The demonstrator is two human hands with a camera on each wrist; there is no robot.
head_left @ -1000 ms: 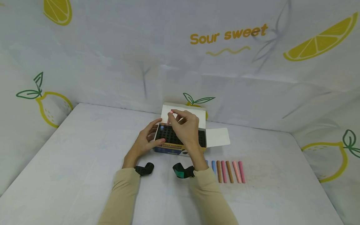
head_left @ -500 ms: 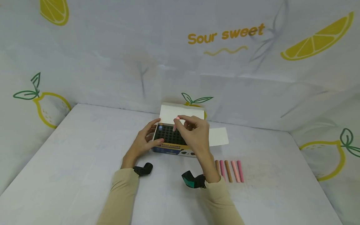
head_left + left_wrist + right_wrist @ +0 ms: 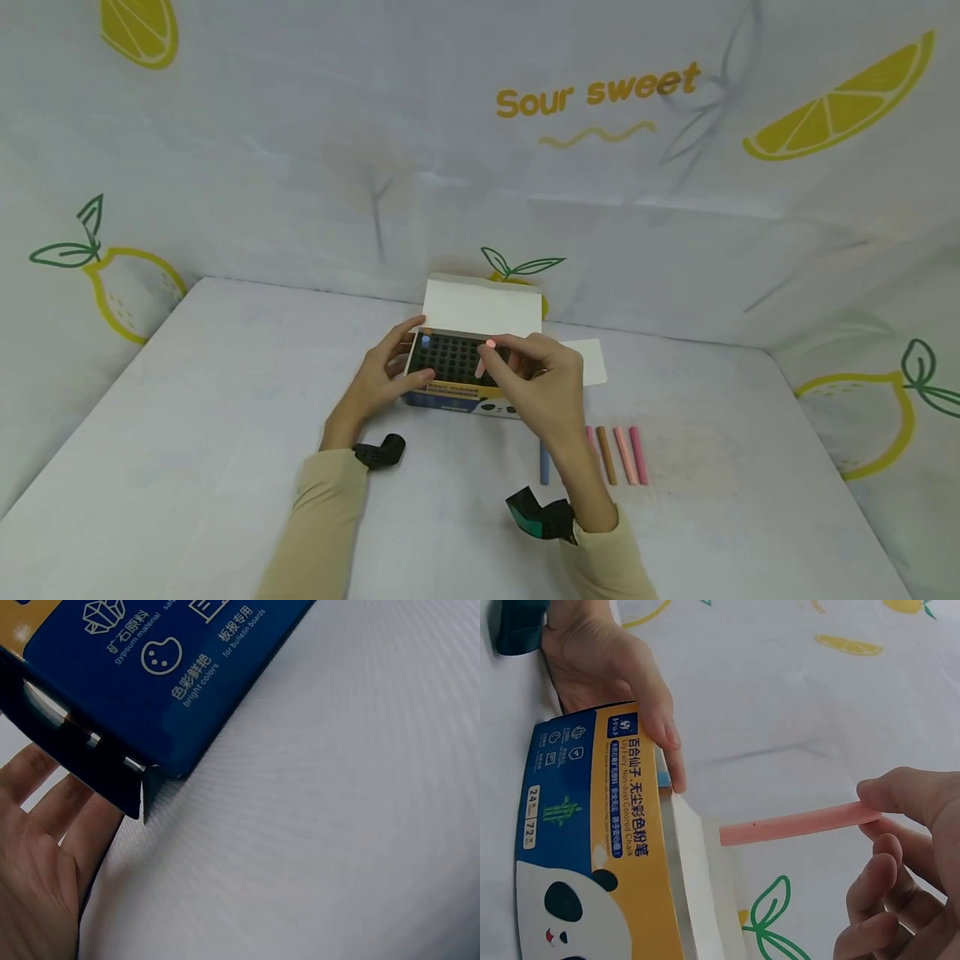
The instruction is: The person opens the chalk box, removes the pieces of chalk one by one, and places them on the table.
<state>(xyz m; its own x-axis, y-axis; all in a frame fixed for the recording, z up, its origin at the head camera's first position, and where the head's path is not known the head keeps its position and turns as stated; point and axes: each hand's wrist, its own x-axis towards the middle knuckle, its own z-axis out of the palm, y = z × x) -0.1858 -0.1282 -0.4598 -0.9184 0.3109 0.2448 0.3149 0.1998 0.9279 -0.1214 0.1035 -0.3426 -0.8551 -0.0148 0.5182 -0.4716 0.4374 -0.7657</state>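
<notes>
An open chalk box (image 3: 459, 392) with a black slotted insert stands mid-table; one blue chalk (image 3: 426, 340) sits in its far-left slot. My left hand (image 3: 390, 367) grips the box's left end, thumb on the front and fingers on the back. In the left wrist view the box's blue side (image 3: 165, 682) is above my palm (image 3: 37, 877). My right hand (image 3: 504, 357) pinches a pink chalk (image 3: 486, 354) by its top, held tilted just above the insert's middle. The right wrist view shows that pink chalk (image 3: 795, 823) between thumb and finger (image 3: 907, 795), beside the box (image 3: 607, 847).
Several loose chalks (image 3: 615, 454), pink and brown, lie in a row on the white table right of the box, with a blue one (image 3: 543, 462) nearer me. The box's lid flap (image 3: 483, 304) stands up at the back; a side flap (image 3: 592, 362) lies open to the right.
My right hand has carried the pink chalk rightward and lower, from above the box's left part to just over its middle. The left hand keeps its hold.
</notes>
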